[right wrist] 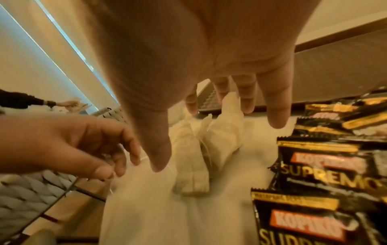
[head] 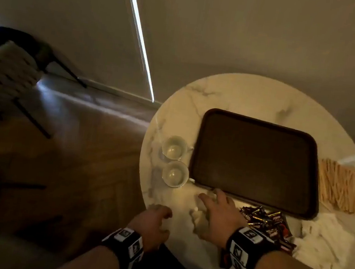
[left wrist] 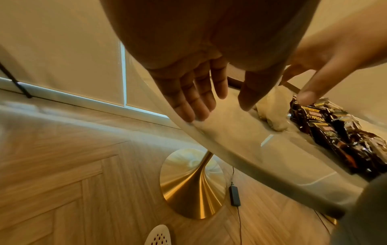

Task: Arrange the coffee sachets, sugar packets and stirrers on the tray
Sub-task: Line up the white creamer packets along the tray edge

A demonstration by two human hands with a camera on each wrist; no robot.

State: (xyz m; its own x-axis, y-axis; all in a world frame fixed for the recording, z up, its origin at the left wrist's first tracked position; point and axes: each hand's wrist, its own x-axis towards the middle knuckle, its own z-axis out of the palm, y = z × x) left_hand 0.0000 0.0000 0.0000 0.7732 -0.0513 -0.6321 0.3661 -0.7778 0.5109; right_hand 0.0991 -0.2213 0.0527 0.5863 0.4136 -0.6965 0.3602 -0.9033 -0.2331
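Right wrist view: right hand (right wrist: 209, 54) hovers with fingers (right wrist: 276, 106) spread, holding nothing, above pale sugar packets (right wrist: 209, 145). Left hand (head: 155, 220) sits loosely curled, empty, at the table (head: 235, 92) edge. Packets look light, soft and crinkly, probably best pinched at an end seam. Their long axes run roughly toward the bare tray (head: 257, 159). Coffee sachets (head: 268, 224) lie just right; stirrers (head: 340, 187) beside the tray.

desk (head: 241, 93): white marble look with grey veins
tray (head: 257, 159): plain dark brown
cups (head: 173, 148): white
coffee sachets (right wrist: 326, 167): black with gold bands, an orange-red name panel and gold lettering
sugar packets (right wrist: 209, 144): pale cream, unprinted
stirrers (head: 340, 187): light tan wood
floor (left wrist: 62, 174): light brown wood in a herringbone pattern
desk base (left wrist: 192, 187): shiny gold
wristbands (head: 245, 244): black with white squares
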